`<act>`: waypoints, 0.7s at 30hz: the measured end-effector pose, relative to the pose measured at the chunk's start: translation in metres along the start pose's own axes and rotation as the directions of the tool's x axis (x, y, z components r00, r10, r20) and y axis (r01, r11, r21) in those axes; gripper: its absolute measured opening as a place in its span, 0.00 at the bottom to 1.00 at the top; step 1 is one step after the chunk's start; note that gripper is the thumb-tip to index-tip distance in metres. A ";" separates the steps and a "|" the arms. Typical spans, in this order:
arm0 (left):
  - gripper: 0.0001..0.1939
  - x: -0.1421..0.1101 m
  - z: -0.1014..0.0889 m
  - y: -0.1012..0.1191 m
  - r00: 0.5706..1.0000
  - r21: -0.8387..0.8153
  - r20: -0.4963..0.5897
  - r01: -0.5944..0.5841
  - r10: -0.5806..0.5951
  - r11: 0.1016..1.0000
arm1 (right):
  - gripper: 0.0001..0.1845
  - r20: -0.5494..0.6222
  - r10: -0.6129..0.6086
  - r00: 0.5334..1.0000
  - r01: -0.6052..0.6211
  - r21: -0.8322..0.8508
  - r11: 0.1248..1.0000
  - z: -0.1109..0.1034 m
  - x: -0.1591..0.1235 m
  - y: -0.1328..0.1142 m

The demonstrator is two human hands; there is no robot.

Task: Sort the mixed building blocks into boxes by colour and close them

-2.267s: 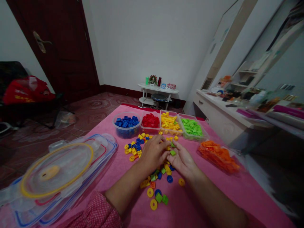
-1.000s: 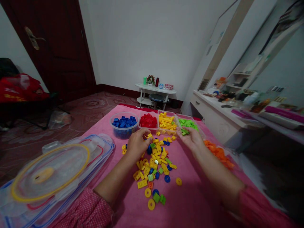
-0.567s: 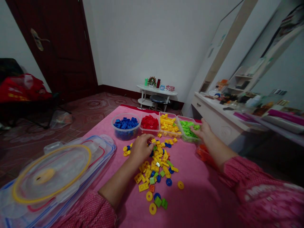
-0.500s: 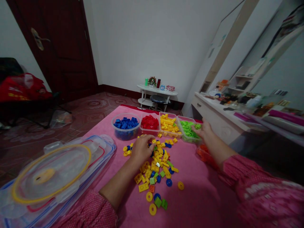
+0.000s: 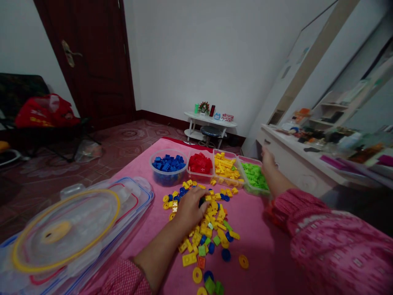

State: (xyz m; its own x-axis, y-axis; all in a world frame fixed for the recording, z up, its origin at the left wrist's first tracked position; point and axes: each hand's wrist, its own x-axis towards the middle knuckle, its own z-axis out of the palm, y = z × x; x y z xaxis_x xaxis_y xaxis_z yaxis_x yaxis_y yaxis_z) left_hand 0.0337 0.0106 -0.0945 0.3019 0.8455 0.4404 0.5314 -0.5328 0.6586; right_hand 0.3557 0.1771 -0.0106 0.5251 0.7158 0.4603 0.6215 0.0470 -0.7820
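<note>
My left hand (image 5: 192, 208) rests over a pile of yellow bricks (image 5: 205, 232) mixed with blue, green and orange pieces. Its fingers are curved and the thumb stands apart from them, with a dark gap between. My right hand (image 5: 269, 164) is beside the right rim of a clear box of green bricks (image 5: 254, 175); its fingers are blurred and partly hidden. Left of that box stand a box of yellow bricks (image 5: 227, 167), a box of red bricks (image 5: 200, 164) and a round tub of blue bricks (image 5: 168, 164).
Clear lids (image 5: 89, 229) with coloured rims lie stacked at the left of the pink-covered table (image 5: 254, 229). Something orange-red (image 5: 273, 215) lies under my right forearm. A cluttered white dresser (image 5: 285, 149) stands at the right, a small white table (image 5: 211, 118) by the wall.
My right hand has moved from over the green bricks to the box's right side. My left hand stays at the pile, thumb still apart. The whole view has shifted slightly.
</note>
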 end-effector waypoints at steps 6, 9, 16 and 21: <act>0.12 0.000 0.000 0.000 1.000 0.005 0.012 0.015 -0.015 1.000 | 0.07 0.320 -0.092 0.943 0.230 -0.425 0.875 0.031 -0.030 -0.004; 0.12 -0.001 0.001 0.000 1.000 0.006 0.015 0.014 -0.014 1.000 | 0.07 0.395 -0.092 0.914 0.320 -0.564 0.761 0.043 -0.043 -0.008; 0.13 -0.002 0.001 -0.001 1.000 0.009 0.008 0.009 -0.009 1.000 | 0.09 0.464 -0.032 0.885 0.398 -0.720 0.568 0.055 -0.050 -0.013; 0.13 -0.002 0.000 0.000 1.000 0.018 0.012 0.017 -0.017 1.000 | 0.14 0.511 0.019 0.859 0.421 -0.729 0.540 0.047 -0.047 -0.017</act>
State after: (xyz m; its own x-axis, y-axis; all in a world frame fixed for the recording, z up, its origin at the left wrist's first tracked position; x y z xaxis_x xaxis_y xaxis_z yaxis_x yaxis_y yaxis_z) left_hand 0.0337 0.0088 -0.0953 0.3021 0.8550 0.4215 0.5510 -0.5175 0.6547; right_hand 0.2930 0.1754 -0.0390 0.1660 0.9720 0.1661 0.9804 -0.1808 0.0781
